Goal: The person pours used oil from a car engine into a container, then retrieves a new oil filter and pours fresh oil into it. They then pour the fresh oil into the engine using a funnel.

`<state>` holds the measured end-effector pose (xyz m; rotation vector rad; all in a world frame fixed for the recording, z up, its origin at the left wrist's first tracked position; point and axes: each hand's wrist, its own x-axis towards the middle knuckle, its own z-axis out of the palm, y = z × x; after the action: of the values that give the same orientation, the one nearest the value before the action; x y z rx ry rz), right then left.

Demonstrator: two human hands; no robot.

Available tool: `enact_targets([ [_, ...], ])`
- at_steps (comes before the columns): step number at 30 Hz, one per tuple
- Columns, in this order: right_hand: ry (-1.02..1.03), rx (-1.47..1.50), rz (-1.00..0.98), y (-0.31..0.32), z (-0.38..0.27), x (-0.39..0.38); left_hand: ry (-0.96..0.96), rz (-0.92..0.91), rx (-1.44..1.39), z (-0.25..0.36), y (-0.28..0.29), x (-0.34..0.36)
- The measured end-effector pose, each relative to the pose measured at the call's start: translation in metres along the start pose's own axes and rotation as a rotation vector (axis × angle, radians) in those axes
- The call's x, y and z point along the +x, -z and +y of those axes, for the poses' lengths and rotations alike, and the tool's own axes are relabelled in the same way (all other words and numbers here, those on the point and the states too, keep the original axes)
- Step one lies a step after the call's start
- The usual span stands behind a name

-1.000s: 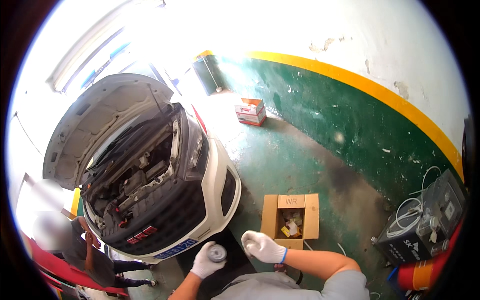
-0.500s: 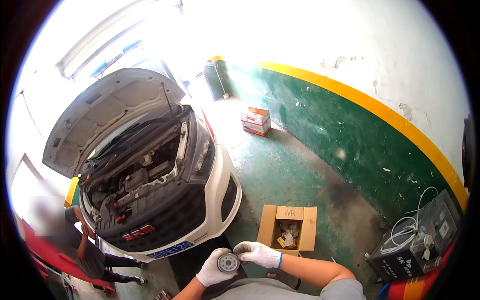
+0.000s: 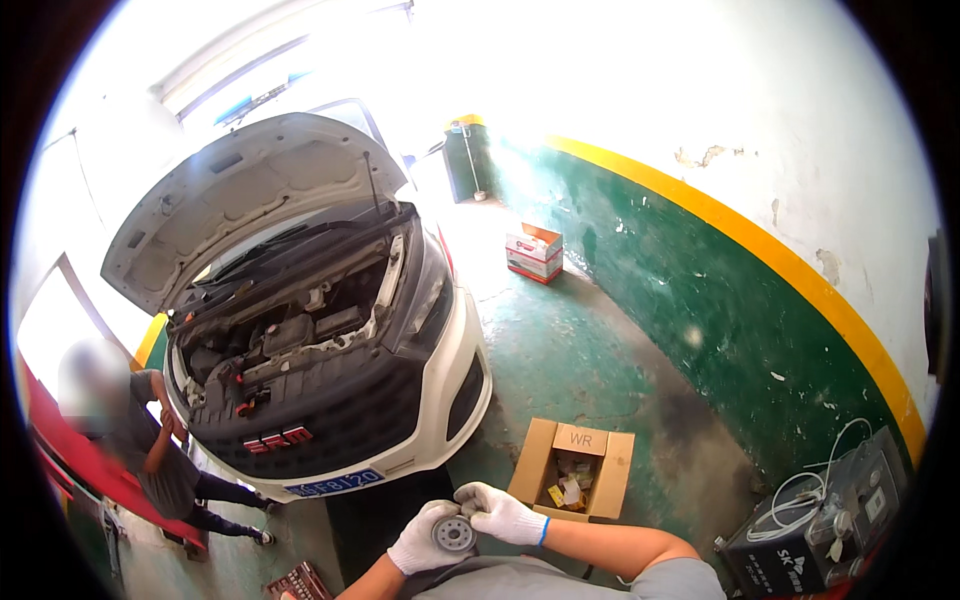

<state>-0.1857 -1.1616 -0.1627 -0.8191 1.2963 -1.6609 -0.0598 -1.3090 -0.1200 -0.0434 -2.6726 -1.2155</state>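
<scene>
In my left hand [image 3: 415, 545], gloved in white, is a round grey oil filter [image 3: 455, 533]. Its flat end with a centre hole and a ring of smaller holes faces up toward me. Left fingers and thumb are wrapped round its side. Also in a white glove, with a blue cuff edge, my right hand [image 3: 508, 516] is held close at the filter's upper right rim. Its fingers are bent together; whether they pinch something small is hidden. Both hands are in front of my body, just below the front bumper of a white car [image 3: 470, 345].
The car's hood [image 3: 255, 205] is raised over the engine bay. An open cardboard box [image 3: 612, 480] with small packages stands right of my hands, a red-white carton [image 3: 535, 255] farther off. Dark equipment [image 3: 800, 550] is at lower right, a tool case [image 3: 300, 582] lower left. Another person [image 3: 165, 470] stands at left.
My right hand has shifted a little left and higher against the filter's rim. The filter sits slightly lower in the picture. The whole view has turned somewhat, showing more of the tool case.
</scene>
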Motion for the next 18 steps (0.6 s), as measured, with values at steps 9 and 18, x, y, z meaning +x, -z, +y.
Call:
enact_targets([
  [9,0.194,-0.364,0.063,-0.015,-0.044,-0.013,0.016,0.154,0.082,-0.014,0.000,-0.006],
  [18,0.178,-0.261,0.033,-0.029,-0.066,-0.025,0.306,0.405,-0.030,0.015,0.021,-0.027],
])
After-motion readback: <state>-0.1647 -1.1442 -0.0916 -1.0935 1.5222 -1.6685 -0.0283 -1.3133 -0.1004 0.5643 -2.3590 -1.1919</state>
